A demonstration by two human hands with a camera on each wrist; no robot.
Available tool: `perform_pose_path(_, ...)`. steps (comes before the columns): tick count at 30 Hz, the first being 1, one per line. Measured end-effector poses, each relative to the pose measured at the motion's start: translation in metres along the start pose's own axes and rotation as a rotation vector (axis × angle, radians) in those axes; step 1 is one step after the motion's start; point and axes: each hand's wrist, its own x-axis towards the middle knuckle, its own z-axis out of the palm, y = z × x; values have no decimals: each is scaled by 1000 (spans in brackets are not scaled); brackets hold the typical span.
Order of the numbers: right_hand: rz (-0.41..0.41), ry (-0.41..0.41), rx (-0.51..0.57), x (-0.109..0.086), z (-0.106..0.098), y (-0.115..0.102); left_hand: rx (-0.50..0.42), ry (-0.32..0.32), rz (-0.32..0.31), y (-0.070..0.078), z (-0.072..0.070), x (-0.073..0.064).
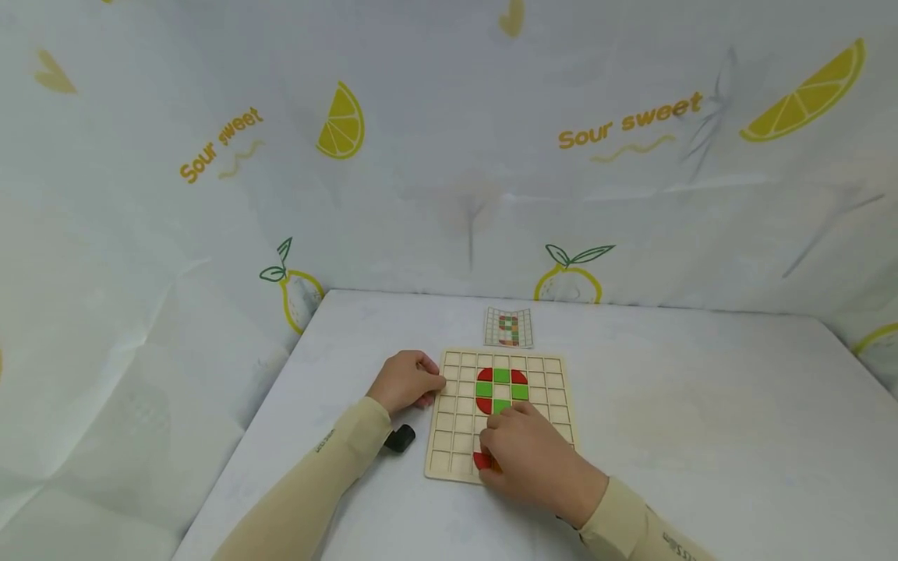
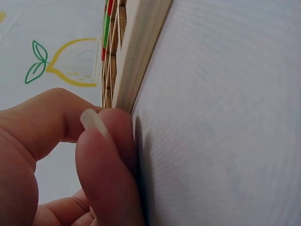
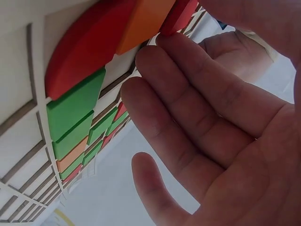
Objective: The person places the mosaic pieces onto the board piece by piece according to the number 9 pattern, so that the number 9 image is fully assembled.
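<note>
A wooden grid board (image 1: 443,440) lies on the table with red, green and orange tiles set in it. My right hand (image 1: 529,452) reaches over its lower part, thumb and index finger pinching a red tile (image 3: 181,16) at the bottom row. Beside that tile are an orange tile (image 3: 146,23) and a red rounded tile (image 3: 89,52); the other fingers are extended below them in the right wrist view. My left hand (image 1: 407,382) lies at the board's left edge. Its loosely bent fingertips (image 2: 123,134) touch the board's side (image 2: 134,70), with the thumb close against them.
Behind the board lies a small pattern card (image 1: 508,327) with a coloured grid picture. A small black object (image 1: 401,439) is beside the left cuff. White cloth (image 1: 449,156) printed with lemons hangs behind the white table (image 1: 701,405).
</note>
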Motion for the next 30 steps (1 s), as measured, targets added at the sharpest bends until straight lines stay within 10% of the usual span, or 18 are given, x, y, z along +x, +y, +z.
perform_pose_path(30,106,5,74,-12,-19,16,9,-31,-9,4,-2,0)
